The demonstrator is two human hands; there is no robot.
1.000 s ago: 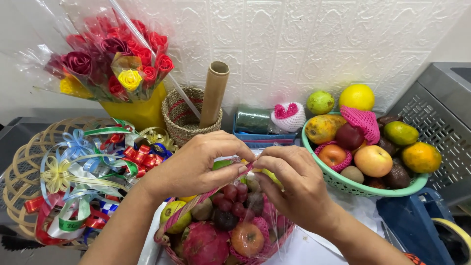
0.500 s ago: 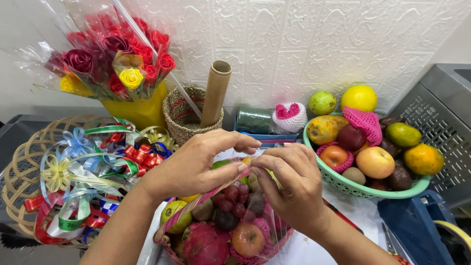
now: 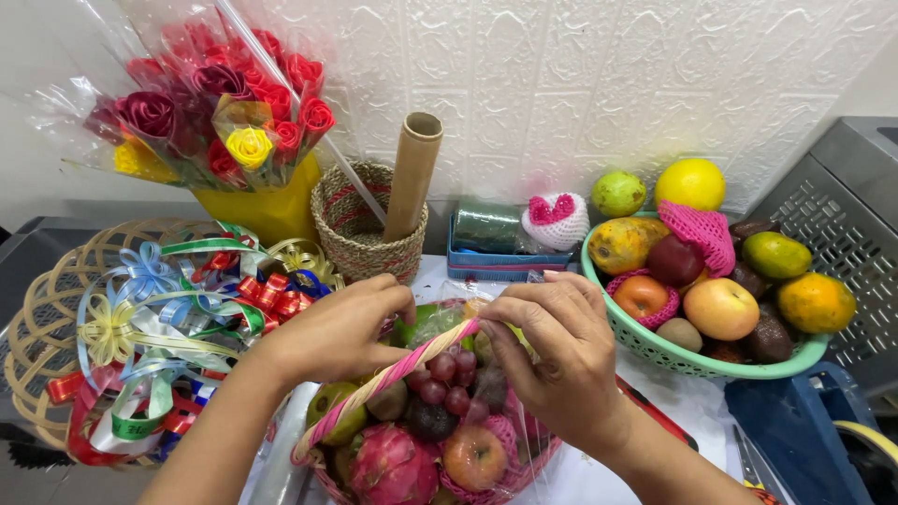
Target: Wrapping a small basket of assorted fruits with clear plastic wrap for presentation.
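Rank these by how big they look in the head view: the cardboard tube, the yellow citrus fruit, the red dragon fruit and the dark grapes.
1. cardboard tube, longest.
2. red dragon fruit, though it lies nearer the camera, so unsure against the next.
3. yellow citrus fruit.
4. dark grapes, each far smaller.

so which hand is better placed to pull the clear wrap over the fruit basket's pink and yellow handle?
Right hand, probably: its fingertips pinch at the handle top. Left hand rests behind it.

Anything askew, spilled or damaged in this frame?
Nothing stands out. Both hands, left and right, work at the pink-and-yellow woven handle of the wrapped fruit basket. The green plastic fruit bowl sits upright, and the loose ribbon bows stay on their wicker tray.
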